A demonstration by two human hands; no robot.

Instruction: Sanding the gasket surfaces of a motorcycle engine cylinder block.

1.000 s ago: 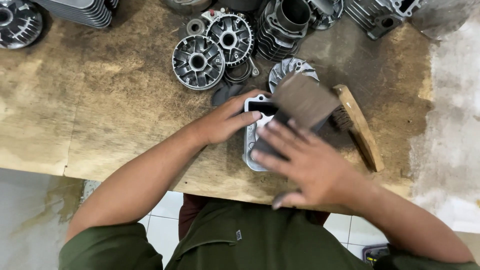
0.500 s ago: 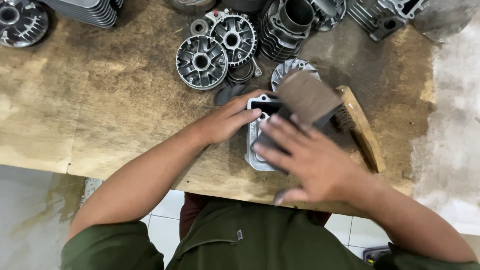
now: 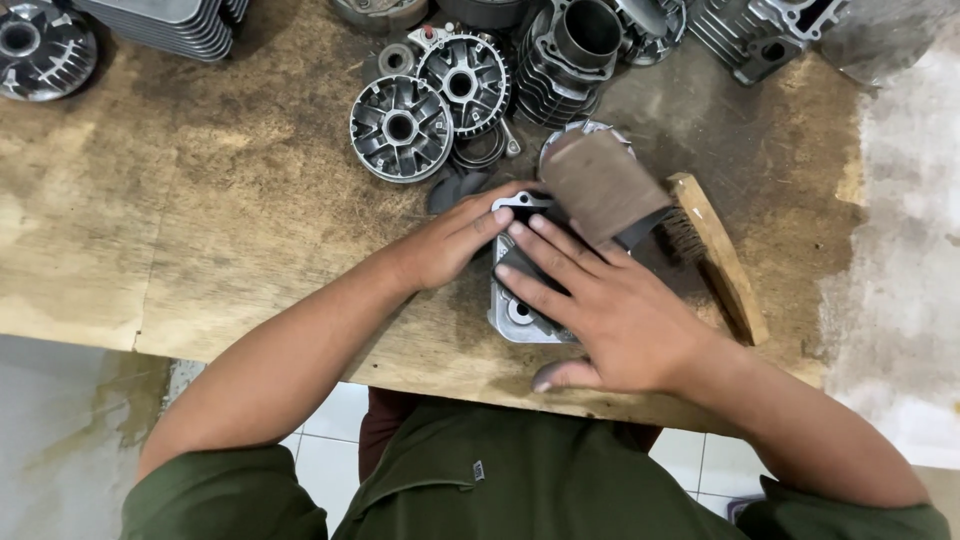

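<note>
A grey metal engine cover (image 3: 513,312) lies flat near the front edge of the wooden workbench (image 3: 200,230). My left hand (image 3: 455,238) rests on its left side, fingers pressed against the top corner, steadying it. My right hand (image 3: 600,310) lies flat over the cover, fingers pressing a dark strip of sandpaper (image 3: 600,190) onto its face. The far end of the sandpaper curls up, showing its brown back. Most of the cover is hidden under my hands.
A wooden-handled wire brush (image 3: 715,250) lies just right of my right hand. Behind the cover sit two round finned metal discs (image 3: 402,128), a finned cylinder (image 3: 570,55), another disc (image 3: 40,45) at far left and more engine castings (image 3: 760,35) along the back.
My right hand has slid the sandpaper slightly toward me across the cover. My left hand keeps its hold in the same spot.
</note>
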